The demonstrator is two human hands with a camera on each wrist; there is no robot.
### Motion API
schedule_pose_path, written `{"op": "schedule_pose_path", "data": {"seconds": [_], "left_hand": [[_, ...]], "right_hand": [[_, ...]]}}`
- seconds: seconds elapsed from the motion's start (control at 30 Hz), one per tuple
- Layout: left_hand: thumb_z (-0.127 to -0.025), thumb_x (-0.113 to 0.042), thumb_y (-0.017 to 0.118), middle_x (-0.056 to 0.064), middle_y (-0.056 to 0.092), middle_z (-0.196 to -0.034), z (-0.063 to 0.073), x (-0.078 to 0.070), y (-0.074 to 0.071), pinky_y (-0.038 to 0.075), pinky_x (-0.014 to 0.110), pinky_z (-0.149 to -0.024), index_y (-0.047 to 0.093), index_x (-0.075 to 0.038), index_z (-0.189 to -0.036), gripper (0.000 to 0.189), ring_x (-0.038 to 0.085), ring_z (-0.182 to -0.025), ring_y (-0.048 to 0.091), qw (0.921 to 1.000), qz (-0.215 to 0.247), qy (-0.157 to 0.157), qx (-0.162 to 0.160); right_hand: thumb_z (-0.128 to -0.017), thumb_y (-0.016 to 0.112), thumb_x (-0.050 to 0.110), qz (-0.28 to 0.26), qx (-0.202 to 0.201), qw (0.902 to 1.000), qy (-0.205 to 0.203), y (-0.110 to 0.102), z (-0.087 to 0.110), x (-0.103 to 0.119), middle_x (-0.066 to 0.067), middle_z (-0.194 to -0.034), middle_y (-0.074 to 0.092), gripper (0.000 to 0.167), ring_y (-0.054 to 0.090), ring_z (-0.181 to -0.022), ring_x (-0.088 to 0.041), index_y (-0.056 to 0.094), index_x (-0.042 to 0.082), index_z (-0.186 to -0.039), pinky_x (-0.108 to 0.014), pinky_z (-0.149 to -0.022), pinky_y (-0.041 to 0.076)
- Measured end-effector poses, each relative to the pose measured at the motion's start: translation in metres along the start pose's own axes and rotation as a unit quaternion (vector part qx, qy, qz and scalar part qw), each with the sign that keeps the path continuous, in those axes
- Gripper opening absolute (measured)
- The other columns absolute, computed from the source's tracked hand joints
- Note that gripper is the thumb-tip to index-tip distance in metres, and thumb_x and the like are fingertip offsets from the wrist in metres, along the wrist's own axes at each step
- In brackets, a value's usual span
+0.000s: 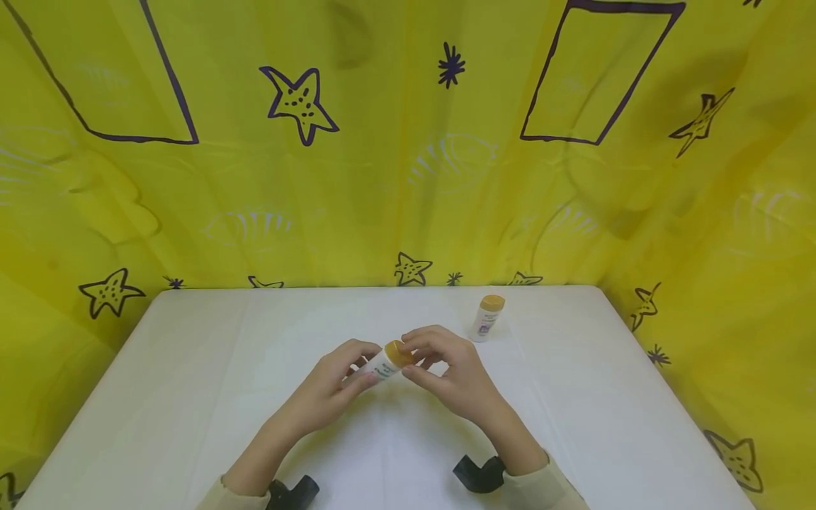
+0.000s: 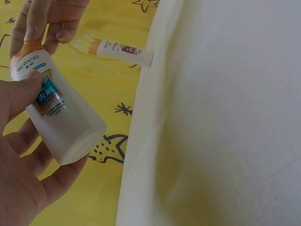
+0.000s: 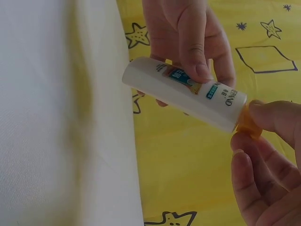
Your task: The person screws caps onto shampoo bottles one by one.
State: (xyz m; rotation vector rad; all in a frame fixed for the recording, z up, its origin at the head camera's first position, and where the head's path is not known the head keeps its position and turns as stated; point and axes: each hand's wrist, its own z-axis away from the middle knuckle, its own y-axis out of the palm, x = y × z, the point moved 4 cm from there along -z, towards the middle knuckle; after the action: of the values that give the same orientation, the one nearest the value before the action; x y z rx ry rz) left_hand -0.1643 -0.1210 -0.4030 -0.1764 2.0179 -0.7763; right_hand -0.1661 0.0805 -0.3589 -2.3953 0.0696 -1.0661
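Tilted above the table is a white shampoo bottle (image 1: 381,365) with an orange cap (image 1: 398,353) and a teal label that reads REPAND. My left hand (image 1: 334,382) grips its body, thumb across the label and fingers behind, as the left wrist view shows. At the cap end, my right hand (image 1: 449,368) pinches the orange cap (image 3: 249,123) between thumb and fingers. The cap sits on the bottle's neck. A second white bottle (image 1: 487,319), with an orange cap and a purple label, stands upright on the table beyond my right hand.
A white cloth covers the table (image 1: 255,319). Behind and beside it hangs a yellow curtain (image 1: 363,191) printed with stars and fish. Black wrist mounts (image 1: 479,474) sit at both sleeves, low over the near part of the table.
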Motion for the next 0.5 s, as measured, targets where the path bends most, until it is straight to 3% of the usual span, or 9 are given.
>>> {"op": "schedule_pose_path", "data": {"seconds": [0.17, 0.4, 0.5], "left_hand": [[-0.096, -0.016, 0.067, -0.009, 0.062, -0.114, 0.000, 0.002, 0.001, 0.055, 0.030, -0.083, 0.058, -0.020, -0.124, 0.030, 0.008, -0.097, 0.059, 1.0000, -0.003, -0.006, 0.000], [-0.096, -0.015, 0.066, -0.009, 0.062, -0.114, 0.000, 0.001, 0.001, 0.055, 0.029, -0.083, 0.059, -0.019, -0.124, 0.029, 0.009, -0.097, 0.059, 1.0000, 0.001, -0.005, 0.002], [-0.097, -0.015, 0.066, -0.008, 0.062, -0.113, 0.000, 0.001, 0.002, 0.055, 0.029, -0.082, 0.059, -0.019, -0.124, 0.029, 0.009, -0.097, 0.059, 1.0000, 0.002, 0.003, 0.004]], "right_hand": [[-0.078, 0.080, -0.004, -0.009, 0.015, 0.9998, -0.001, 0.005, 0.004, -0.016, -0.014, -0.119, 0.066, 0.033, 0.071, -0.082, -0.021, 0.070, 0.005, -0.108, -0.032, -0.069, 0.061], [-0.078, 0.076, -0.013, -0.001, 0.018, 0.9998, -0.010, 0.005, 0.005, -0.019, -0.019, -0.120, 0.066, 0.035, 0.071, -0.082, -0.022, 0.070, 0.002, -0.109, -0.031, -0.069, 0.060], [-0.079, 0.078, -0.006, 0.001, 0.017, 0.9998, -0.007, 0.003, 0.005, -0.018, -0.014, -0.120, 0.067, 0.033, 0.071, -0.090, -0.021, 0.072, 0.006, -0.109, -0.029, -0.069, 0.060]]}}
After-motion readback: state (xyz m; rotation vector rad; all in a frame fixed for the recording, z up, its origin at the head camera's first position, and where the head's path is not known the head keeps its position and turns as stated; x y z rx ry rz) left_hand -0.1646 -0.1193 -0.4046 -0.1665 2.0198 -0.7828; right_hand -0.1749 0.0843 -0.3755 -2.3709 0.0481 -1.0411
